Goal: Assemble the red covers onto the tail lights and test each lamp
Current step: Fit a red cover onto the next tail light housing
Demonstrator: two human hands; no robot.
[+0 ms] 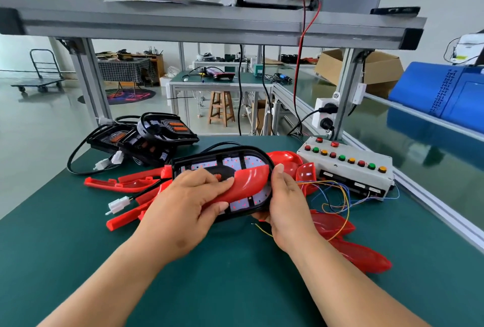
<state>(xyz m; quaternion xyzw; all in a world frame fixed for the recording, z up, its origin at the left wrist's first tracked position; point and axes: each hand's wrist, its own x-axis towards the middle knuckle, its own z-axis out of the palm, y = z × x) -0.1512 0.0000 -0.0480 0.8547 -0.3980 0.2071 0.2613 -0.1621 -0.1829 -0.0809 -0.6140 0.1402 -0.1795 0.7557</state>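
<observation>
L hand (183,202) grips red cover (248,182) (over tail light (234,162)); R hand (288,201) clasps light's end.

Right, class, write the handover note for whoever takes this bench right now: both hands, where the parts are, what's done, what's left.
The left hand holds a red cover slantwise over the open lamp; the right hand grips the lamp's right end.
More covers lie on the table on both sides; a stack of bare lamps sits back left; the test box is at right.
Done: no cover seated yet, as far as shows.
Left: seat this cover, test the lamp, then do the stack.
</observation>
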